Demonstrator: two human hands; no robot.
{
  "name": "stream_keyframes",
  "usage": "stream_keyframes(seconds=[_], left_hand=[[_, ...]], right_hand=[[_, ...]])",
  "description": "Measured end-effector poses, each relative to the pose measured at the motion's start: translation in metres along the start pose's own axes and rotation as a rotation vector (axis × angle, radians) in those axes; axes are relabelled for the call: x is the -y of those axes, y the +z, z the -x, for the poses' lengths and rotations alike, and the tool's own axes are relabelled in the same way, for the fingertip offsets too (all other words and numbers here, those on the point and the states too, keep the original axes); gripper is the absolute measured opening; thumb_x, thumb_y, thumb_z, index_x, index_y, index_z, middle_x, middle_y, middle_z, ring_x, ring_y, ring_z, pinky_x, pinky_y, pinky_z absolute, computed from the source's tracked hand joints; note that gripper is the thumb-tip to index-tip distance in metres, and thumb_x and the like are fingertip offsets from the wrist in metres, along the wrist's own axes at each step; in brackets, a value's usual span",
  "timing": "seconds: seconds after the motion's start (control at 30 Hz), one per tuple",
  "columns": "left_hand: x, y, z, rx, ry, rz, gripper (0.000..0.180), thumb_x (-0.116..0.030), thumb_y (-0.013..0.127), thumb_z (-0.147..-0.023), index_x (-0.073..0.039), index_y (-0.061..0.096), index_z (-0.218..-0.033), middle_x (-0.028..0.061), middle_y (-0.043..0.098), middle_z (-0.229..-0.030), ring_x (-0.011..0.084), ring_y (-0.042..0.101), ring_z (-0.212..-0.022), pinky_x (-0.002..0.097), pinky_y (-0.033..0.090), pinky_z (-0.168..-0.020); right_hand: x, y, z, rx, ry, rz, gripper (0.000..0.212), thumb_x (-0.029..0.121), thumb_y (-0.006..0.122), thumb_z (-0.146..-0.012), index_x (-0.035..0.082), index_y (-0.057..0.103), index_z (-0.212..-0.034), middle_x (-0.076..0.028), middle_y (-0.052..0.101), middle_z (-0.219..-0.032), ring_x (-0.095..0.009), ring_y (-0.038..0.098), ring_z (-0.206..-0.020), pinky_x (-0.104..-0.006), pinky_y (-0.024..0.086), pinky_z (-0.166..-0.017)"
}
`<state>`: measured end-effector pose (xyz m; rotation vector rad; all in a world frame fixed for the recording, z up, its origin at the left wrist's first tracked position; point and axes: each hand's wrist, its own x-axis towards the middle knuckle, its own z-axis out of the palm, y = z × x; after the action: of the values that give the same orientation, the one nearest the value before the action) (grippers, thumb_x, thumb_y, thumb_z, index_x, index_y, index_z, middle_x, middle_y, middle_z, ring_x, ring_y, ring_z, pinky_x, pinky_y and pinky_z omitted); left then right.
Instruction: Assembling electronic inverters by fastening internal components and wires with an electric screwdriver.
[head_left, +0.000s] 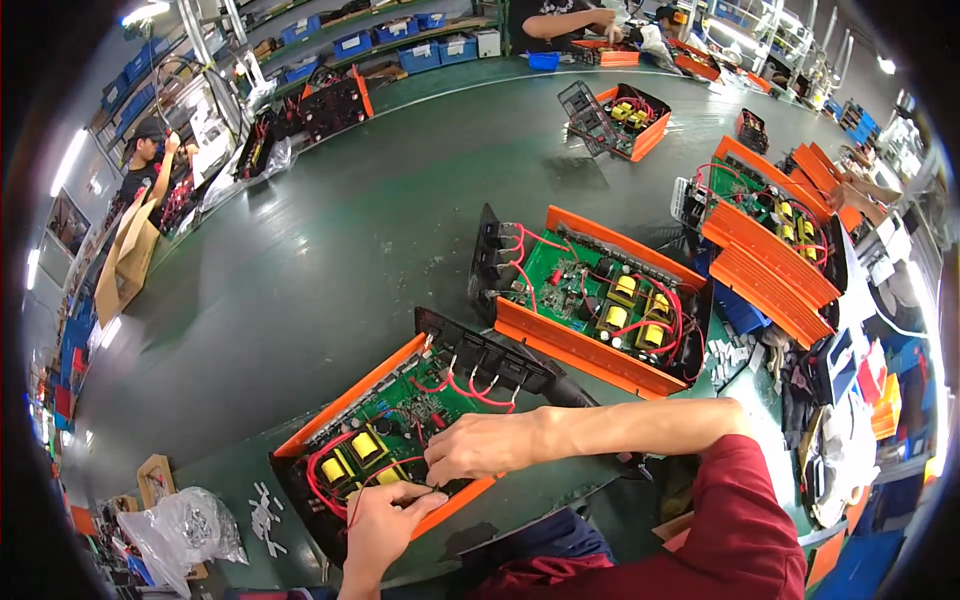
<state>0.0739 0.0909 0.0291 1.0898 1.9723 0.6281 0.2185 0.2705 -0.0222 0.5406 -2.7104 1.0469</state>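
Observation:
An open electronics unit with orange side panels (352,388) lies at an angle in front of me, its black end panel (485,350) at the far end. Inside are a green circuit board (398,402), yellow-wrapped transformers (368,446) and thick red wires (318,478). My left hand (382,522) is at the unit's near side, thumb and fingertips pinched by the inner edge of the panel. Bent over the board, my right hand (482,446) has its fingers curled down close to the left fingertips. What either hand grips is too small or hidden.
A second open unit (600,300) lies just beyond, with more units (770,220) to its right. Small grey pieces (265,518) and a clear plastic bag (185,530) lie at near left. Other people work around the green table (300,290); a cardboard box (128,262) stands at its left edge.

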Motion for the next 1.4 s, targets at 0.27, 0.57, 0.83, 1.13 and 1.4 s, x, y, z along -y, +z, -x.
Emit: stream_keyframes(seconds=[0.27,0.57,0.83,1.13,1.4], left_hand=[[0.011,0.005,-0.007,-0.301,0.494,-0.285,0.012,-0.009,0.083,-0.078,-0.004,0.072,-0.078,0.0110,0.066,-0.073,0.0290,0.065,-0.067,0.0365,0.049,-0.060],[0.031,0.049,0.006,-0.418,0.339,-0.402,0.044,-0.038,0.087,-0.071,-0.013,0.067,-0.101,0.0026,0.064,-0.097,0.0235,0.061,-0.084,0.0361,0.044,-0.072],[0.040,0.056,0.003,-0.480,0.417,-0.508,0.031,-0.025,0.073,-0.073,-0.014,0.070,-0.102,-0.0030,0.060,-0.094,0.0143,0.055,-0.077,0.0305,0.039,-0.065],[0.041,0.058,0.001,-0.503,0.395,-0.565,0.030,-0.029,0.070,-0.076,-0.014,0.072,-0.102,-0.0039,0.063,-0.095,0.0122,0.058,-0.078,0.0288,0.038,-0.065],[0.042,0.058,0.002,-0.505,0.378,-0.556,0.034,-0.033,0.070,-0.075,-0.013,0.073,-0.103,-0.0028,0.063,-0.096,0.0127,0.058,-0.079,0.0293,0.038,-0.066]], right_hand=[[-0.012,-0.004,0.002,-0.173,0.165,-0.365,0.020,0.004,0.070,-0.087,0.003,0.073,-0.106,-0.018,0.073,-0.098,-0.036,0.070,-0.091,-0.0434,0.056,-0.080],[-0.005,-0.018,-0.011,0.060,0.167,0.012,0.017,0.005,0.067,-0.078,0.002,0.066,-0.095,-0.008,0.059,-0.092,-0.026,0.065,-0.087,-0.0379,0.056,-0.070],[0.001,-0.020,-0.018,0.293,0.063,0.409,0.023,0.015,0.067,-0.073,0.004,0.067,-0.094,-0.003,0.056,-0.091,-0.017,0.061,-0.084,-0.0286,0.050,-0.065],[0.006,-0.016,-0.029,0.372,0.078,0.370,0.018,0.018,0.064,-0.072,0.005,0.064,-0.085,-0.003,0.053,-0.086,-0.018,0.058,-0.085,-0.0282,0.049,-0.065],[0.000,-0.015,-0.027,0.306,0.110,0.230,0.021,0.014,0.066,-0.071,0.003,0.064,-0.089,-0.006,0.056,-0.089,-0.022,0.059,-0.086,-0.0338,0.054,-0.070]])
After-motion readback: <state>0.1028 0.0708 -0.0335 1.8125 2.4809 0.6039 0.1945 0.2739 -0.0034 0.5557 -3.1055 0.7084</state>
